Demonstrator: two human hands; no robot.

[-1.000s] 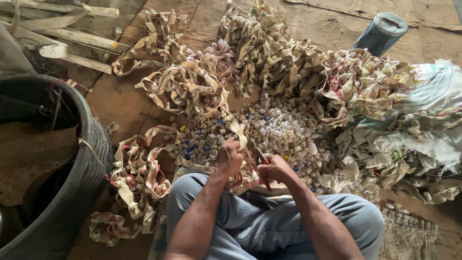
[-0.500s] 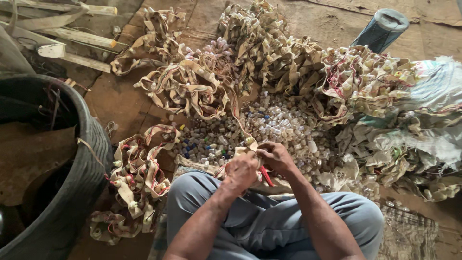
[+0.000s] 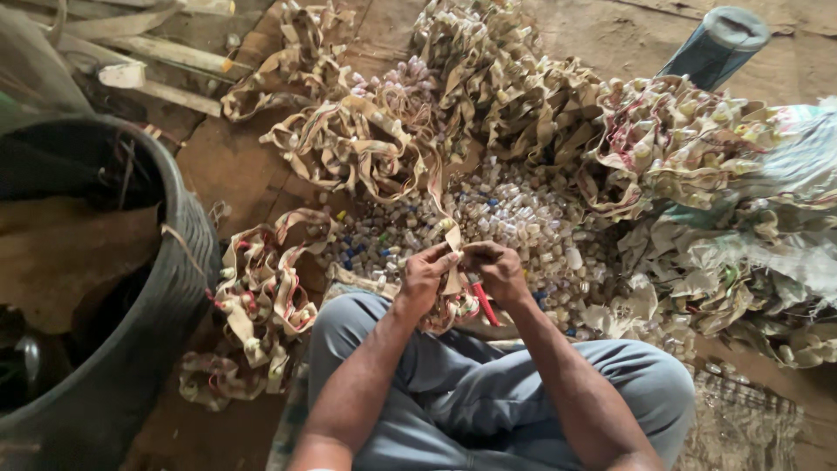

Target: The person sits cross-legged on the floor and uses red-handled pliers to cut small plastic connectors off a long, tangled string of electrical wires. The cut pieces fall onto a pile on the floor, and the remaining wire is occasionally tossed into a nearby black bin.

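My left hand (image 3: 423,276) and my right hand (image 3: 499,269) meet above my knees, both pinching one tan paper strip (image 3: 440,209) that runs up to the tangled strips ahead. A red-handled tool (image 3: 484,304) pokes out under my right hand. Just beyond the hands lies a heap of small white and blue caps (image 3: 514,214). I sit cross-legged in grey trousers (image 3: 475,401).
A big black tub (image 3: 148,349) stands at my left. Piles of tangled strips lie at left (image 3: 261,288), ahead (image 3: 357,148) and right (image 3: 680,148). A dark cylinder (image 3: 717,45) stands far right, wooden slats (image 3: 166,52) far left, crumpled sacking (image 3: 785,244) at right.
My left hand came down from the cap heap and back to my right hand, and both now grip the strip close together above my lap.
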